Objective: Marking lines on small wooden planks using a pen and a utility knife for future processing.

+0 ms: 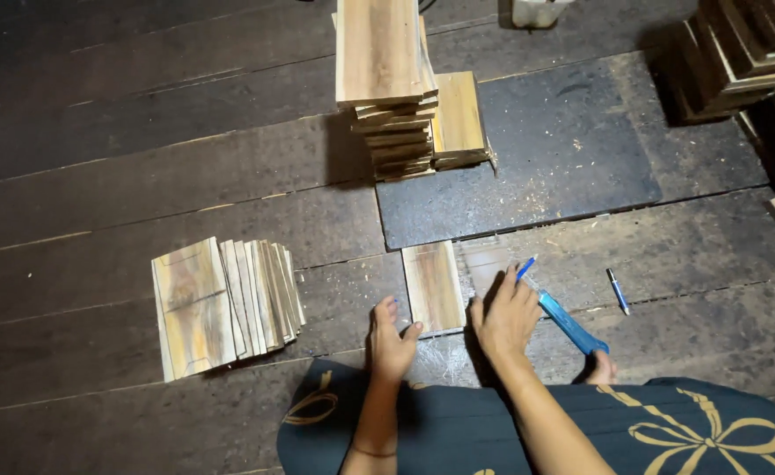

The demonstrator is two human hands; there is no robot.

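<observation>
A pale wooden board (434, 286) lies on the dark plank floor just in front of me. My left hand (390, 341) rests on the floor at the board's near left corner, fingers apart, thumb touching its edge. My right hand (504, 313) is closed around a blue pen (525, 266), its tip over a clear template sheet (486, 262) that lies right of the board. A blue flat ruler-like tool (570, 324) lies under the right hand's outer edge.
A fanned row of marked boards (220, 303) lies to the left. Two tall stacks of boards (400, 88) stand ahead beside a dark grey panel (546, 149). Another pen (617, 291) lies right. Dark wood stacks (739, 53) fill the upper right corner.
</observation>
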